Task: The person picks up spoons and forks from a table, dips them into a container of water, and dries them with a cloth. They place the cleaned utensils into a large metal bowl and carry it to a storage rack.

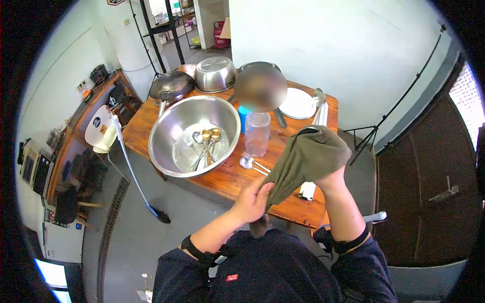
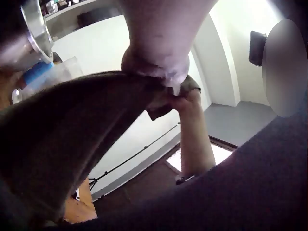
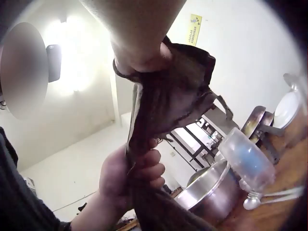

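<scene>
An olive-green cloth hangs in folds between my two hands, above the table's near right part. My left hand grips its lower end, thumb on top; the right wrist view shows that hand's curled fingers around the bunched fabric. The cloth's upper end covers my right hand, leaving only its heel and wrist bare in the head view. Because the fabric hides its fingers, I cannot tell what they do. A pale curved edge shows at the cloth's top. Beyond the left hand lie a fork and a spoon.
On the wooden table, a large steel basin holds several spoons. A clear plastic jar stands beside it. Behind are a wok, an upturned steel pot and white plates. A long-handled brush stands left of the table.
</scene>
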{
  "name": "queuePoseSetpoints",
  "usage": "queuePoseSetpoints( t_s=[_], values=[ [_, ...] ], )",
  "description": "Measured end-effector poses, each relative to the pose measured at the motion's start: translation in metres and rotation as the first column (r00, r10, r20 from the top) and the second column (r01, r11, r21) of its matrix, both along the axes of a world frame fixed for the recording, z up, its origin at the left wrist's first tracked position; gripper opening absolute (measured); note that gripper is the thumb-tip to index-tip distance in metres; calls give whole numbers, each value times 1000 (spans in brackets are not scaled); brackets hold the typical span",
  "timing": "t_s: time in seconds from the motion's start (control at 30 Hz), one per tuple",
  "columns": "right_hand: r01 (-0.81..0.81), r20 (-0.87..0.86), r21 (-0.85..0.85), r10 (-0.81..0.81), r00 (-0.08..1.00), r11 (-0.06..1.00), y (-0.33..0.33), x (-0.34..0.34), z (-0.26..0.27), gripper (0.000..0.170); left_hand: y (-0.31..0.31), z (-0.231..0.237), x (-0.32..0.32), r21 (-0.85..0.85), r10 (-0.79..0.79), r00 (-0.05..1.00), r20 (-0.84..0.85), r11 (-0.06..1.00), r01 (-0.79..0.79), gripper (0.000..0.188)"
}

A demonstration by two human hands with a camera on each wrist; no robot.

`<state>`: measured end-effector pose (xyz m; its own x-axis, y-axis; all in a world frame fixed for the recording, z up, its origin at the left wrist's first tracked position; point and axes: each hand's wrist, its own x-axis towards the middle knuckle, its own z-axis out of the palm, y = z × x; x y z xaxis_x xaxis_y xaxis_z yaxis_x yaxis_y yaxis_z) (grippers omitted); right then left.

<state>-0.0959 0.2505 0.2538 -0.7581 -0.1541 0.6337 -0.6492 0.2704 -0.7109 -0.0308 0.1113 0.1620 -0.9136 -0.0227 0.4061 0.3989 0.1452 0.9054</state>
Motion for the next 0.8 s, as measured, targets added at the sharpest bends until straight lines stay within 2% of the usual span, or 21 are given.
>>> queuePoseSetpoints(
  t_s=[0.03,0.1,0.13,0.17,0.2,0.23,0.27,0.3,0.33,0.37,0.43,0.47,0.53,0.6,0.67,0.7,0.73,0.77,0.8],
  values=[
    [-13,18,13,13,1000,1000,3,2,4,18,-7,-10,-5,64,-76,989,125,996,68,15],
    [-5,-82,64,10,997,998,6,7,8,17,-29,-27,-17,211,-238,906,351,962,171,14],
    [-3,-131,90,15,991,996,7,9,8,16,-29,-27,-21,172,-41,953,301,985,-12,13],
    [25,-73,61,-21,997,998,8,10,6,15,-30,-21,-24,143,163,957,241,969,-201,12],
    [53,-16,32,-52,999,998,8,9,2,15,-34,-13,-23,-16,412,906,93,911,-413,11],
    [81,38,2,-81,996,997,8,7,-1,14,-40,-6,-16,-39,339,933,118,941,-336,12],
    [40,165,-73,-28,986,997,7,3,-4,13,-37,6,-4,58,101,970,220,992,-116,12],
    [8,291,-147,35,956,989,7,1,-8,13,-31,17,9,177,-149,943,298,979,98,13],
    [-16,411,-220,108,905,975,6,0,-11,12,-24,20,17,184,-317,918,237,943,278,14],
    [-8,375,-191,80,923,982,3,3,-11,12,-20,37,27,376,-488,789,373,857,353,14],
    [6,290,-141,35,956,990,-8,9,-9,11,-23,42,27,324,-486,786,384,867,378,14],
    [45,214,-76,-27,976,996,-8,4,-21,14,-27,40,27,306,-467,797,383,878,368,14],
    [-25,159,70,14,987,997,-3,-6,-42,12,-40,33,29,270,-433,811,393,898,349,13],
    [-4,56,246,-10,998,969,-2,-5,-44,13,-55,36,35,143,-379,793,477,924,356,12],
    [-12,71,305,-10,997,952,-4,-2,-48,14,-76,49,39,-15,-301,805,511,933,359,10],
    [-15,75,333,-11,997,943,-5,-2,-50,15,-90,54,39,-19,-295,791,536,933,360,10],
    [16,-146,479,62,987,877,-3,-3,-49,18,-104,58,40,-22,-289,776,561,932,363,10],
    [-43,5,363,45,999,931,-4,-2,-47,20,-119,61,38,-24,-285,759,585,930,368,10],
    [-80,156,234,44,987,969,-6,0,-44,21,-134,62,32,-80,-172,770,614,957,278,10]
  ],
)
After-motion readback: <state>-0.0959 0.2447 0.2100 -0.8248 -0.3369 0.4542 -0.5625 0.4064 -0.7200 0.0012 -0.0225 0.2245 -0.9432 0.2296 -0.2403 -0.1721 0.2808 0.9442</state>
